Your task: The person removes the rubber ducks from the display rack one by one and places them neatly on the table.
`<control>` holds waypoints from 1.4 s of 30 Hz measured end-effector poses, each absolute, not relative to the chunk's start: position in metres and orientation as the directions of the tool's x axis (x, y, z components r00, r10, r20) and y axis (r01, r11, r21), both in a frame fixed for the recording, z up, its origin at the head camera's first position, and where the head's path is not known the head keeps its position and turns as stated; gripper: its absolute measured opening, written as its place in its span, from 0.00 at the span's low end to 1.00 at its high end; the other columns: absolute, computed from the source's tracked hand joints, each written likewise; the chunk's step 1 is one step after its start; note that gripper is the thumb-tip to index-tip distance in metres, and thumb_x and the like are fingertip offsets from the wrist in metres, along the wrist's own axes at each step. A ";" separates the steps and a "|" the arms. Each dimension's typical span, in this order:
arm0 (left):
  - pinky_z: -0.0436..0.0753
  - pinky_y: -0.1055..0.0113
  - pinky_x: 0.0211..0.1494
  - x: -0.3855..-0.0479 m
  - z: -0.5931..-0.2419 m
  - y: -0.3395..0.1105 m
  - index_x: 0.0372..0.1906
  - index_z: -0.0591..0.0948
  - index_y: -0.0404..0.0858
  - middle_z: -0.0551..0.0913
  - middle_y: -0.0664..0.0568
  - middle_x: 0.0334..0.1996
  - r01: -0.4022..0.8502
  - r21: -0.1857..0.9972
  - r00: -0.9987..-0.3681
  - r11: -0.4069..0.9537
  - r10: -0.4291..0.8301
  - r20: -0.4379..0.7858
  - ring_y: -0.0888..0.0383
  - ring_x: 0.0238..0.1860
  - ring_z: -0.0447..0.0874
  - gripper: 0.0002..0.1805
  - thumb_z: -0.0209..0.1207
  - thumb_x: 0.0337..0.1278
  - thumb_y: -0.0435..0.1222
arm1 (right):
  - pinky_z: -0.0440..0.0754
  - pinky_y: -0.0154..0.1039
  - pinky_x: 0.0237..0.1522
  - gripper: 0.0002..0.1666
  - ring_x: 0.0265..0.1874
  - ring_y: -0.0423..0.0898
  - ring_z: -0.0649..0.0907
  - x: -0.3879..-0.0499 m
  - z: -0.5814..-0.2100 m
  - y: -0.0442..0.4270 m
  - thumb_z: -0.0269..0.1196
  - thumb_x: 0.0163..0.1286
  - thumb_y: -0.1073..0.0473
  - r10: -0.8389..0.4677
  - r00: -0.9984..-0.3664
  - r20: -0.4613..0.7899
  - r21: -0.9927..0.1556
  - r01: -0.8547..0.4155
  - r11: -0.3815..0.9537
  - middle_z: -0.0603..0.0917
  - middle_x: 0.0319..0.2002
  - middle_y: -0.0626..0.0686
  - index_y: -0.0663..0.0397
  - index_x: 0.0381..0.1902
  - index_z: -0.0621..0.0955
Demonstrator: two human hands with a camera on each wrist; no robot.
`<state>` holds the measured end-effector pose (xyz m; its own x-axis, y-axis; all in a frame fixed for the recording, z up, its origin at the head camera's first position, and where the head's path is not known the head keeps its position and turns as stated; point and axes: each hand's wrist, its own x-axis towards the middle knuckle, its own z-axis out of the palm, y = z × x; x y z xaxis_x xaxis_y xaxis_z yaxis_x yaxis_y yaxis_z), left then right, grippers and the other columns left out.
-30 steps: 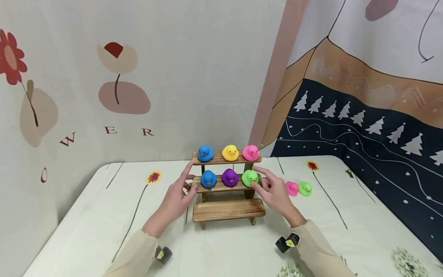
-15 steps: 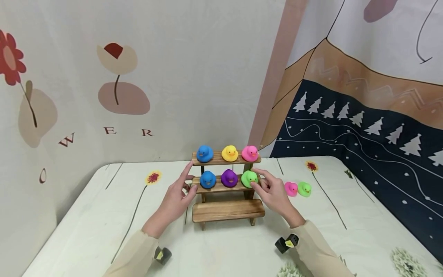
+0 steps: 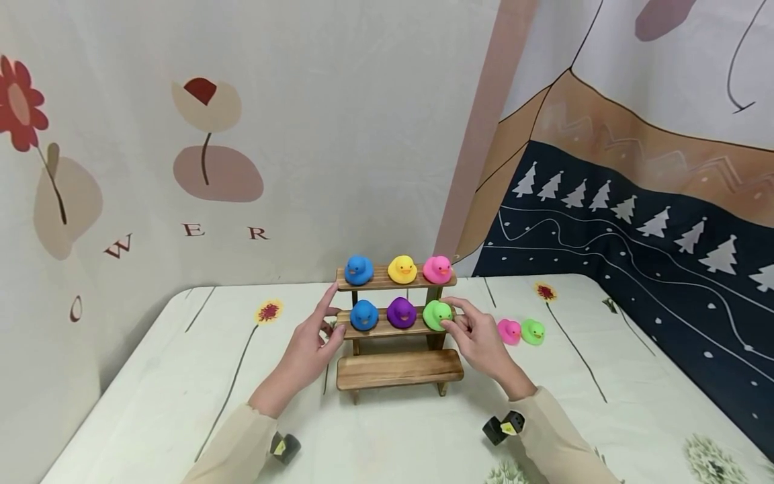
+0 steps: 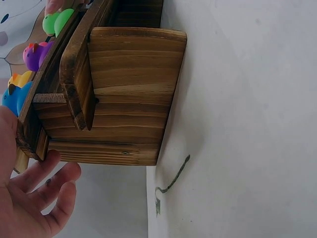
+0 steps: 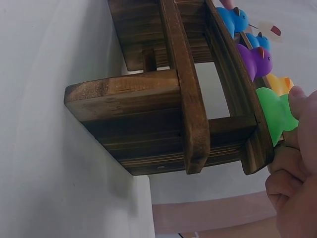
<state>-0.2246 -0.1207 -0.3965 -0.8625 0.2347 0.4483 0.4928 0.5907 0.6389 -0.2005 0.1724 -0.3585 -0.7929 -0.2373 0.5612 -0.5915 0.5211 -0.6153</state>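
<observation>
A three-tier wooden display stand (image 3: 400, 368) stands on the table. On its middle tier sit a blue rubber duck (image 3: 364, 314), a purple duck (image 3: 401, 313) and a green duck (image 3: 437, 315). My right hand (image 3: 480, 339) pinches the green duck at the tier's right end, with the thumb in front; the right wrist view shows the thumb on its side. My left hand (image 3: 307, 353) spreads thumb and forefinger along the stand's left end, the forefinger reaching up to the top tier. In the left wrist view its other fingers (image 4: 54, 186) are loosely bent beside the wood.
On the top tier are a blue duck (image 3: 359, 270), a yellow duck (image 3: 402, 269) and a pink duck (image 3: 438, 269). Right of the stand, another pink duck (image 3: 509, 331) and another green duck (image 3: 533, 332) lie on the patterned tablecloth (image 3: 387, 444). Printed cloth hangs behind.
The green duck in my right hand has turned and shifted very slightly rightward, with the thumb moving along. My left hand and the stand stay put.
</observation>
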 end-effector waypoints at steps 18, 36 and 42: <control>0.75 0.71 0.32 -0.225 -0.397 -0.120 0.77 0.50 0.53 0.80 0.43 0.52 0.495 0.638 -0.861 0.591 0.233 0.453 0.61 0.31 0.73 0.41 0.56 0.64 0.34 | 0.56 0.27 0.17 0.21 0.14 0.28 0.56 -0.211 -0.379 0.189 0.63 0.62 0.73 -0.265 -0.781 0.566 -0.589 -0.607 0.533 0.59 0.12 0.43 0.70 0.53 0.75; 0.75 0.71 0.31 -0.226 -0.398 -0.119 0.77 0.50 0.54 0.80 0.43 0.52 0.486 0.639 -0.866 0.596 0.230 0.444 0.61 0.31 0.72 0.41 0.56 0.64 0.34 | 0.56 0.27 0.16 0.21 0.13 0.30 0.56 -0.210 -0.384 0.200 0.63 0.64 0.70 -0.297 -0.761 0.577 -0.562 -0.634 0.532 0.59 0.12 0.38 0.63 0.55 0.76; 0.75 0.71 0.31 -0.225 -0.399 -0.120 0.77 0.51 0.52 0.80 0.43 0.52 0.487 0.641 -0.865 0.593 0.228 0.446 0.61 0.31 0.73 0.41 0.56 0.64 0.34 | 0.57 0.27 0.15 0.20 0.12 0.31 0.56 -0.209 -0.386 0.201 0.63 0.64 0.70 -0.299 -0.749 0.591 -0.548 -0.645 0.533 0.59 0.12 0.40 0.64 0.54 0.76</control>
